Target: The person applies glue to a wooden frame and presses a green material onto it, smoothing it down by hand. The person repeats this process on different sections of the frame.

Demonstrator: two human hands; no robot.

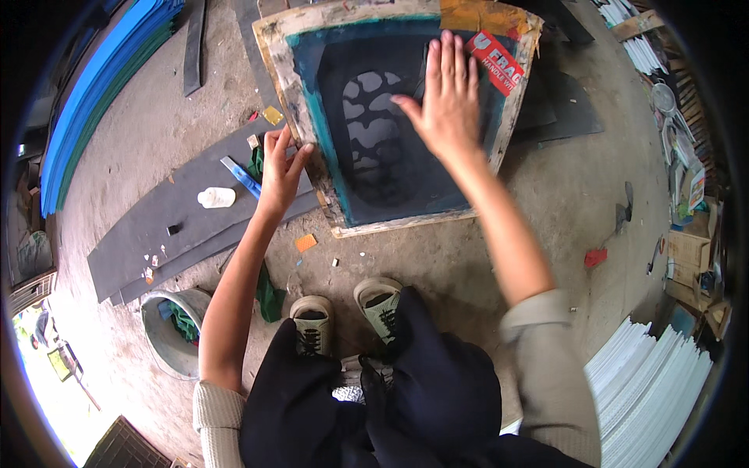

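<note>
Wood-framed screen, dark-faced, at the far middle of the scene.
Its pale, worn wooden frame is blotched with stains; teal borders the dark panel, where light, rounded, pebble-like patches cluster left of centre. Orange-brown covering marks the far right corner, with a slanted red-and-white label just nearer. The near edge slopes slightly, its left end nearer. The left hand grips the frame's left side; the right hand lies over the panel's right part, fingers pointing far.
</note>
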